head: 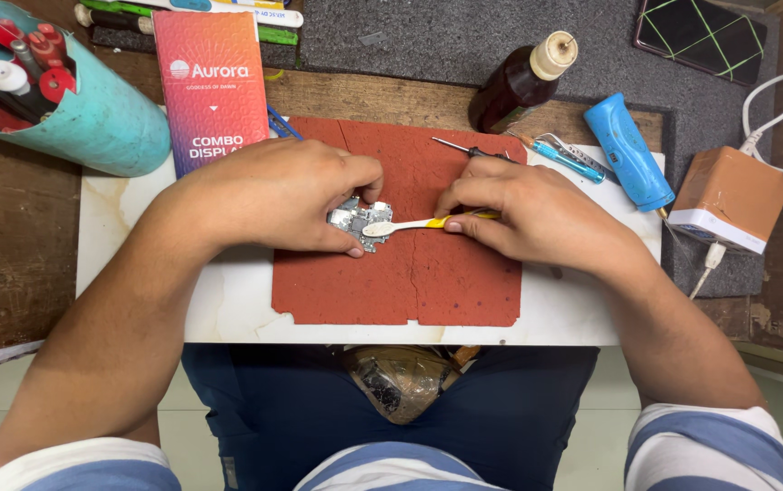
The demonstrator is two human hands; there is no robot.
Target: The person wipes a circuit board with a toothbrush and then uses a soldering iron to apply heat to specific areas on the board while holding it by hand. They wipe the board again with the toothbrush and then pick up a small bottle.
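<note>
My left hand [278,195] lies over a small grey circuit board [358,221] and pins it down on the red rubber work mat [410,282]. The fingers are curled close around the board's edges, so that it does not slide while I work on it. The board sits near the middle of the mat, a little to the left, between my two hands.

My right hand [528,214] is closed on a toothbrush with a white head and a yellow handle [419,223]. I hold it low and almost flat, like a pen, and the bristle end touches the right edge of the board. This grip gives me fine control with short strokes.

The mat lies on a white marble slab [137,227], which rests on the wooden bench [10,255]. Behind my right hand a thin black screwdriver [464,148] lies on the mat, and a dark brown bottle with a cream cap [519,84] leans just beyond it, near enough to reach for liquid. More to the right there are a blue plastic tool [630,150] and an orange and white charger block [730,198] with a white cable.

On the left stands a turquoise holder full of red-handled tools [64,91], tilted toward me, and beside it a flat pink and orange box [211,86] leans just behind my left hand.
</note>
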